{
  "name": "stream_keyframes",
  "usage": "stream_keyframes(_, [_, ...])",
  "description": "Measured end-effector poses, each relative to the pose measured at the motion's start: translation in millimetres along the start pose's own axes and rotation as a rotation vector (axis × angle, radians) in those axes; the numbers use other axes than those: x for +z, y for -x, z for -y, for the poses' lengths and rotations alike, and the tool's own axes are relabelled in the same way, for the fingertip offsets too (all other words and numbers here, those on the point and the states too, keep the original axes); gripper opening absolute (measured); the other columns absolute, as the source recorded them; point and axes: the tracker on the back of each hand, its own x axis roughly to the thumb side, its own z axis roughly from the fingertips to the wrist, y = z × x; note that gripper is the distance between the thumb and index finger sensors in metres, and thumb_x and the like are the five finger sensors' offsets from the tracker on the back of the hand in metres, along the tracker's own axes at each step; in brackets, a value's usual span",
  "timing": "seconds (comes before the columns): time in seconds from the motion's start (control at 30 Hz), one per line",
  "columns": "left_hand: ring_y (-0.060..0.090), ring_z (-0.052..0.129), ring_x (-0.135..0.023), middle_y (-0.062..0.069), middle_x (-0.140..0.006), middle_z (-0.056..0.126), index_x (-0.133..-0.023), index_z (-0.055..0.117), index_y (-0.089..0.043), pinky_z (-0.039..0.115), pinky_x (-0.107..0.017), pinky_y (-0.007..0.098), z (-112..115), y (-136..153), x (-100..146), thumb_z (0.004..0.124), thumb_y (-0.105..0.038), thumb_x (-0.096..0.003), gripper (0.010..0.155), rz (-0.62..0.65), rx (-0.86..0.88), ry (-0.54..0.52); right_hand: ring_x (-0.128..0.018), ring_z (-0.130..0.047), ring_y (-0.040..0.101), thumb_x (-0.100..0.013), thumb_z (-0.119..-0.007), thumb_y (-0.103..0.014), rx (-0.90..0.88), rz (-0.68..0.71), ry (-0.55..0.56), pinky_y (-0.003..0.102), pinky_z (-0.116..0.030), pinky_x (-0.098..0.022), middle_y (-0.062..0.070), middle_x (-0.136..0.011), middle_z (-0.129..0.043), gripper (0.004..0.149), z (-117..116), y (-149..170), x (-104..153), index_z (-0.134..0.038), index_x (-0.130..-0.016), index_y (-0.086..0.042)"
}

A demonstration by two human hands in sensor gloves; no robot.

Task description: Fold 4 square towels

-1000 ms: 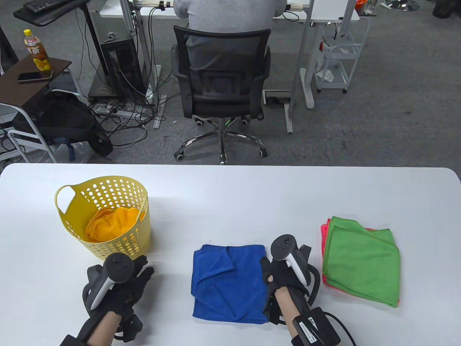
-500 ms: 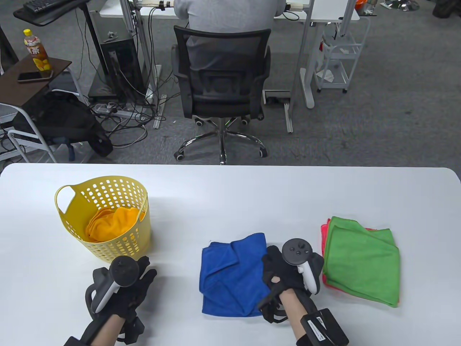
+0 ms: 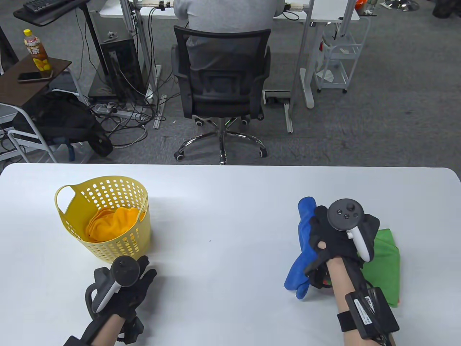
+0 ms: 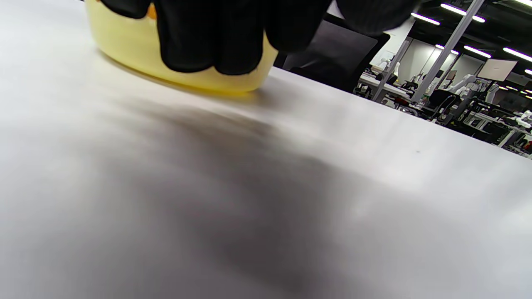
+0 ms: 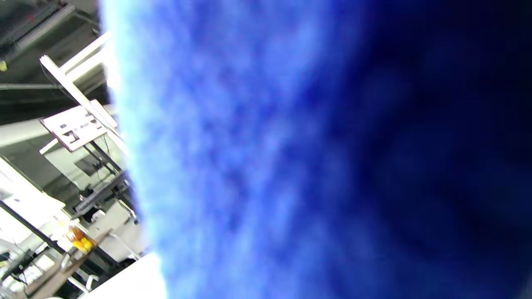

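My right hand (image 3: 333, 239) grips the folded blue towel (image 3: 302, 252) and holds it in the air, hanging on edge, just left of the folded green towel (image 3: 387, 263). The green towel lies on a red one whose corner barely shows under my wrist. The blue cloth (image 5: 291, 166) fills the right wrist view. An orange towel (image 3: 113, 223) lies crumpled in the yellow basket (image 3: 68, 216). My left hand (image 3: 133, 284) rests flat on the table just in front of the basket, holding nothing; its fingers (image 4: 212, 37) hang before the basket wall (image 4: 124, 50).
The white table (image 3: 223, 202) spreads between the basket and the towel stack. Beyond its far edge a person sits on a black office chair (image 3: 221, 93). A side table with a bottle (image 3: 36, 52) stands at the far left.
My right hand has lifted the folded blue towel off the table's middle and carried it right and up, next to the green towel. The left hand has barely moved.
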Motion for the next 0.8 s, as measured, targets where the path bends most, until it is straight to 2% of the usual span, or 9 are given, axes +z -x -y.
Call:
stream_keyframes(0.2, [0.034,0.077,-0.105,0.003,-0.114,0.073,-0.111,0.063,-0.033,0.052,-0.085,0.056,-0.5,-4.9,3.4,0.065,-0.06,-0.0529,0.064,0.014,-0.018,-0.012,-0.012,-0.096,0.012,-0.055,-0.071,-0.022,-0.111,-0.094,0.077,0.029,-0.089,-0.011,0.023,-0.06,-0.093,0.042,48.9,57.9,-11.7,-0.074,-0.094,-0.009])
stream_keyframes(0.33, [0.034,0.077,-0.105,0.002,-0.114,0.073,-0.111,0.063,-0.034,0.052,-0.085,0.056,0.7,-7.0,4.7,0.065,-0.06,-0.0529,0.064,0.02,-0.03,-0.016,-0.018,-0.096,0.015,-0.055,-0.072,-0.022,-0.217,-0.268,0.145,0.033,-0.088,-0.016,0.024,-0.063,-0.092,0.042,52.4,155.6,-27.4,-0.074,-0.094,-0.01])
stream_keyframes(0.37, [0.034,0.077,-0.105,0.002,-0.114,0.073,-0.111,0.063,-0.034,0.052,-0.085,0.056,1.2,-7.4,4.7,0.065,-0.06,-0.0529,0.064,0.02,-0.032,-0.016,-0.027,-0.097,0.02,-0.055,-0.073,-0.024,-0.213,-0.318,0.152,0.04,-0.087,-0.025,0.027,-0.07,-0.09,0.044,48.4,179.4,-30.6,-0.072,-0.096,-0.01])
stream_keyframes(0.4, [0.034,0.077,-0.105,0.002,-0.114,0.073,-0.111,0.063,-0.033,0.052,-0.085,0.056,2.3,-7.9,4.6,0.065,-0.06,-0.0528,0.064,0.018,-0.037,-0.014,-0.05,-0.094,0.032,-0.056,-0.072,-0.026,-0.185,-0.412,0.147,0.052,-0.081,-0.042,0.033,-0.087,-0.079,0.051,42.0,205.7,-31.3,-0.064,-0.105,-0.013])
stream_keyframes(0.43, [0.034,0.077,-0.105,0.002,-0.114,0.073,-0.111,0.063,-0.034,0.052,-0.085,0.056,3.6,-8.3,4.3,0.065,-0.06,-0.0528,0.064,0.016,-0.042,-0.012,-0.075,-0.081,0.047,-0.056,-0.073,-0.028,-0.172,-0.465,0.117,0.066,-0.064,-0.058,0.038,-0.102,-0.064,0.06,36.1,221.7,-32.3,-0.054,-0.112,-0.017])
stream_keyframes(0.5, [0.034,0.077,-0.106,0.003,-0.114,0.072,-0.112,0.062,-0.034,0.051,-0.085,0.056,6.3,-9.1,3.5,0.065,-0.06,-0.0529,0.064,0.012,-0.059,-0.008,-0.091,-0.065,0.057,-0.056,-0.073,-0.033,-0.1,-0.542,0.124,0.074,-0.052,-0.063,0.038,-0.112,-0.049,0.068,27.0,240.3,-30.8,-0.044,-0.116,-0.017])
stream_keyframes(0.57, [0.034,0.076,-0.106,0.002,-0.115,0.072,-0.112,0.062,-0.034,0.051,-0.085,0.056,9.0,-9.5,2.1,0.065,-0.06,-0.0528,0.065,0.008,-0.079,-0.003,-0.091,-0.064,0.058,-0.055,-0.074,-0.034,-0.103,-0.496,0.218,0.075,-0.053,-0.062,0.04,-0.111,-0.049,0.068,20.8,233.1,-31.0,-0.046,-0.115,-0.014])
stream_keyframes(0.63, [0.034,0.075,-0.107,0.003,-0.115,0.071,-0.112,0.061,-0.034,0.051,-0.085,0.056,11.2,-9.6,0.9,0.065,-0.061,-0.0527,0.065,0.006,-0.091,0.005,-0.091,-0.064,0.059,-0.055,-0.074,-0.036,-0.102,-0.41,0.217,0.075,-0.053,-0.062,0.041,-0.111,-0.048,0.07,17.9,208.3,-31.6,-0.046,-0.115,-0.013])
stream_keyframes(0.8, [0.035,0.073,-0.108,0.003,-0.116,0.069,-0.113,0.059,-0.035,0.049,-0.086,0.057,19.9,-12.1,-0.3,0.065,-0.061,-0.0524,0.066,0.028,-0.117,0.051,-0.091,-0.064,0.059,-0.055,-0.074,-0.042,-0.183,-0.051,0.213,0.075,-0.055,-0.061,0.041,-0.112,-0.047,0.074,17.0,84.4,-7.3,-0.044,-0.115,-0.011])
